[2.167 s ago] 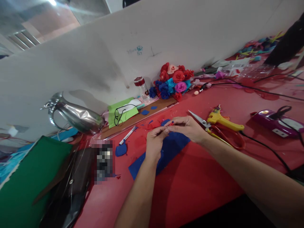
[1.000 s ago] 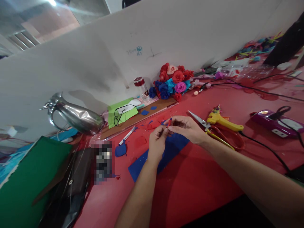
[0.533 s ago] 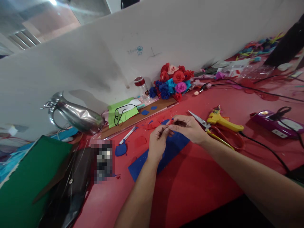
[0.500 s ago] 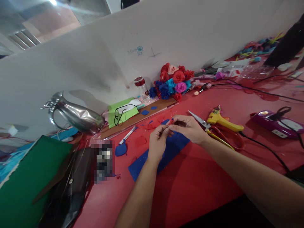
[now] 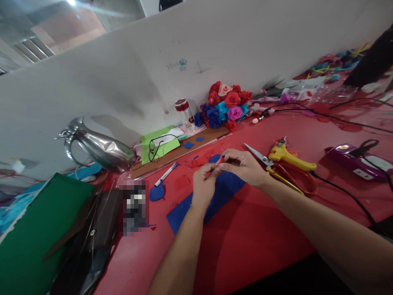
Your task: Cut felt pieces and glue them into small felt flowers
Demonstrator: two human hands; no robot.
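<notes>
My left hand (image 5: pixel 203 185) and my right hand (image 5: pixel 242 164) meet fingertip to fingertip over a red table (image 5: pixel 264 229). Between the fingertips sits a small rolled piece of red and blue foam (image 5: pixel 221 159); both hands pinch it, and most of it is hidden by my fingers. Under my hands lies a long strip of blue foam sheet (image 5: pixel 211 196). Small red and blue foam scraps (image 5: pixel 196 160) lie just beyond my fingers.
Red-handled scissors (image 5: pixel 276 168) and a yellow glue gun (image 5: pixel 288 155) lie right of my right hand, with a black cord. A purple device (image 5: pixel 356 157) is far right. Foam flowers (image 5: pixel 225 105), a jar (image 5: pixel 183 112), a steel jug (image 5: pixel 98 147), a green sheet (image 5: pixel 33 233) and a pen (image 5: pixel 166 175) also lie around.
The small foam piece has dipped slightly lower between my fingertips; my fingers have shifted a little around it. My arms stay in the same place.
</notes>
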